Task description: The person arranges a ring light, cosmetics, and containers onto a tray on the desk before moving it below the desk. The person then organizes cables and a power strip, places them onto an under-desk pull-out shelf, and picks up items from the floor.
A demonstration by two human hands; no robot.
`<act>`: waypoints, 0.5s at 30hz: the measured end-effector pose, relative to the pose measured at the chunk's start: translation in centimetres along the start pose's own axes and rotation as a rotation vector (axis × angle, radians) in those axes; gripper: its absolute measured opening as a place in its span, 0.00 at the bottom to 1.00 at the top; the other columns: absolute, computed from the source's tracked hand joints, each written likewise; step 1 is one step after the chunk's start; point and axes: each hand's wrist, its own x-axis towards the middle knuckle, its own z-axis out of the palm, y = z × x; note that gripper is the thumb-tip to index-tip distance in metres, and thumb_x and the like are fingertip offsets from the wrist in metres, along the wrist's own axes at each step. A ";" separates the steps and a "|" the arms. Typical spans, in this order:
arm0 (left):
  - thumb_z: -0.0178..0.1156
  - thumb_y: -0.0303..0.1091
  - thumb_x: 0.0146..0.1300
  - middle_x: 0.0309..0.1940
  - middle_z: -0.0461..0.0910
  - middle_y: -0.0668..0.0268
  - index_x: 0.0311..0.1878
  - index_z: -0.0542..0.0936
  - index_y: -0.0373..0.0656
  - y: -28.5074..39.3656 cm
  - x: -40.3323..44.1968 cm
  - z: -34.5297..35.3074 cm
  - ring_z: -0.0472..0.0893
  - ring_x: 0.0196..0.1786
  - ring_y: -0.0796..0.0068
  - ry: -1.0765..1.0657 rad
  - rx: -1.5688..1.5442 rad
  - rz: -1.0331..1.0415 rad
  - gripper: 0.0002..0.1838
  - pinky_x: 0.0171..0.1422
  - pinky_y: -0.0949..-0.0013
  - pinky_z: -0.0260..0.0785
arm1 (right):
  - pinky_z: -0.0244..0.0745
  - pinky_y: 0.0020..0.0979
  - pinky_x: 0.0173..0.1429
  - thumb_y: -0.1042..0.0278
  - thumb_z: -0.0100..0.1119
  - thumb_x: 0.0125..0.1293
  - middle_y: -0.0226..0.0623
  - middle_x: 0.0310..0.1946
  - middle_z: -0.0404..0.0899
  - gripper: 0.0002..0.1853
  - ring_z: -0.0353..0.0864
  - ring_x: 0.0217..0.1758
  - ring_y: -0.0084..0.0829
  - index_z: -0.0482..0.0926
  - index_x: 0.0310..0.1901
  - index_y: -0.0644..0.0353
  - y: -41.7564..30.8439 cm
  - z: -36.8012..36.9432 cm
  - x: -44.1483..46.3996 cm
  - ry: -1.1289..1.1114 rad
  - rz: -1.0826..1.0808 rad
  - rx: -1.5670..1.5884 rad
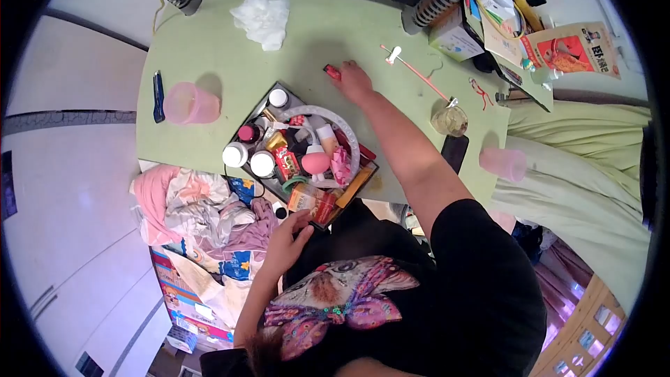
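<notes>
1. My right hand [354, 82] reaches over the table, fingers closed in a pinch on a small red object [332, 71], whose end shows past the fingertips. Its material is too small to tell, as is whether it touches the surface below.
2. My left hand [289, 239] lies at the near corner of the tray, fingers loosely bent, beside a flat beige carton [302, 198]. I cannot tell whether it grips anything.
3. The tray [259, 107], dark, straight-sided and square-cornered, sits askew at the table's near edge and is packed full. The small red object is outside it, beyond its far side.
4. Within the tray: round, smooth white caps [262, 163]; a pink, rounded sponge [315, 161]; a glossy red packet [286, 163]; a folded pink bow [340, 167]; and a pale, curved band [349, 134] arching over the contents.
5. The table [300, 42] is pale green, smooth and matt. On it lie a crumpled white sheet [262, 19], thin and deeply creased, and a translucent pink cup [192, 104], round-walled.
6. To my right stand a clear, rounded jar [449, 121] and, near it, a flat dark slab [455, 152].
</notes>
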 end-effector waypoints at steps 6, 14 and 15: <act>0.55 0.29 0.57 0.40 0.77 0.58 0.52 0.68 0.38 0.1 0.3 0.6 0.77 0.43 0.68 0.013 0.030 0.035 0.19 0.49 0.70 0.67 | 0.72 0.36 0.40 0.63 0.53 0.54 0.42 0.26 0.74 0.12 0.75 0.32 0.38 0.72 0.35 0.63 0.8 -3.1 -2.6 -0.102 0.242 0.388; 0.52 0.29 0.60 0.45 0.75 0.57 0.53 0.67 0.35 0.1 1.0 0.8 0.76 0.47 0.69 -0.040 0.001 0.021 0.18 0.52 0.70 0.66 | 0.69 0.35 0.37 0.53 0.55 0.55 0.40 0.24 0.74 0.17 0.75 0.29 0.34 0.73 0.34 0.62 -2.4 -5.3 -10.2 -0.148 0.147 0.689; 0.52 0.29 0.60 0.45 0.75 0.57 0.53 0.67 0.35 0.3 1.2 0.8 0.76 0.47 0.69 -0.042 0.002 0.024 0.18 0.52 0.70 0.66 | 0.70 0.36 0.38 0.50 0.55 0.55 0.41 0.26 0.76 0.20 0.76 0.33 0.36 0.74 0.36 0.62 -4.1 -5.9 -10.2 -0.174 0.038 0.556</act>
